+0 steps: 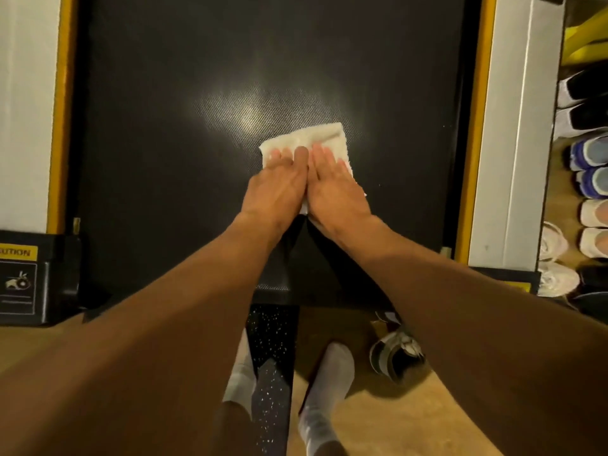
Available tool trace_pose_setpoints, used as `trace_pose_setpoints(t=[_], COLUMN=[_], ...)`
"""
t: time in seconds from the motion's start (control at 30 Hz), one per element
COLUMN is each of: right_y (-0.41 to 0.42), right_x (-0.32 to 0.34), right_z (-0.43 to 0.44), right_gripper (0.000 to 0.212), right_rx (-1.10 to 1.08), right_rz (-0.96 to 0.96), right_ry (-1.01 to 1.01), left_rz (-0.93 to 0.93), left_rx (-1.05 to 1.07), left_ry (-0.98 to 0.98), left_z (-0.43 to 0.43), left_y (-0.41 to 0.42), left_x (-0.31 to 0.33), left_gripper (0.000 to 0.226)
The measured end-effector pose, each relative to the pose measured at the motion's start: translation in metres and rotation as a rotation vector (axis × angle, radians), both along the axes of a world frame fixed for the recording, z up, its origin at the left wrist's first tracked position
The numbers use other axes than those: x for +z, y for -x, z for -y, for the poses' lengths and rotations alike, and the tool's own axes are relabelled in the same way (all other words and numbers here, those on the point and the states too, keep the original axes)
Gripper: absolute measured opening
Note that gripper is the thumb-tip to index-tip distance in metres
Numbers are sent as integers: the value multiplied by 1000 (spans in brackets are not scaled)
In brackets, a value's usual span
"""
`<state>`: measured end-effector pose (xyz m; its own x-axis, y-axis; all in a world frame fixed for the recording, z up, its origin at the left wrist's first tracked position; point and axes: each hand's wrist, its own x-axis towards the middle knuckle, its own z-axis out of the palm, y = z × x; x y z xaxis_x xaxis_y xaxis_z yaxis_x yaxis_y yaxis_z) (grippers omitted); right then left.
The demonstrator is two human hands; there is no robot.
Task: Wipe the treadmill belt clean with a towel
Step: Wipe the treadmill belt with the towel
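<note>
A folded white towel (316, 139) lies flat on the black treadmill belt (164, 126), near the middle of its width. My left hand (279, 182) and my right hand (335, 182) press down on the towel side by side, fingers straight and pointing away from me. The hands cover the towel's near half; its far edge shows beyond my fingertips. A shiny patch sits on the belt just beyond the towel.
Yellow-edged grey side rails (503, 126) flank the belt. A caution label (18, 281) sits at the near left corner. Several shoes (589, 153) line the floor on the right, and one shoe (394, 357) lies near my socked feet (329, 383).
</note>
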<state>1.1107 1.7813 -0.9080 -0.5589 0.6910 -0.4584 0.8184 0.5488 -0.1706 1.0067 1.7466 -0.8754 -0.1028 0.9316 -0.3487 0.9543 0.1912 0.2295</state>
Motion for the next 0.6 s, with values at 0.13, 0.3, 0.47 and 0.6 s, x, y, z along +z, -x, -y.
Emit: trace_pose_setpoints(t=[0.13,0.3,0.47,0.6], right_y=[-30,-38,-65,-81], right_x=[12,7,15,13], right_z=[42,-2,25,13], right_gripper=[70,80,84,84], right_rx=[-15,-58,-69,-69], right_rz=[-19,14,29,5], right_ry=[94,44,93,108], left_rz=[-86,-18,-59,-73], left_rx=[-87,-119,-186,-229], left_ry=[88,124,163,140], left_z=[31,-9,-4,-2], left_y=[-29,-31,-58,-66], left_x=[-12,-28,-27,-19], left_gripper=[48,63,57,60])
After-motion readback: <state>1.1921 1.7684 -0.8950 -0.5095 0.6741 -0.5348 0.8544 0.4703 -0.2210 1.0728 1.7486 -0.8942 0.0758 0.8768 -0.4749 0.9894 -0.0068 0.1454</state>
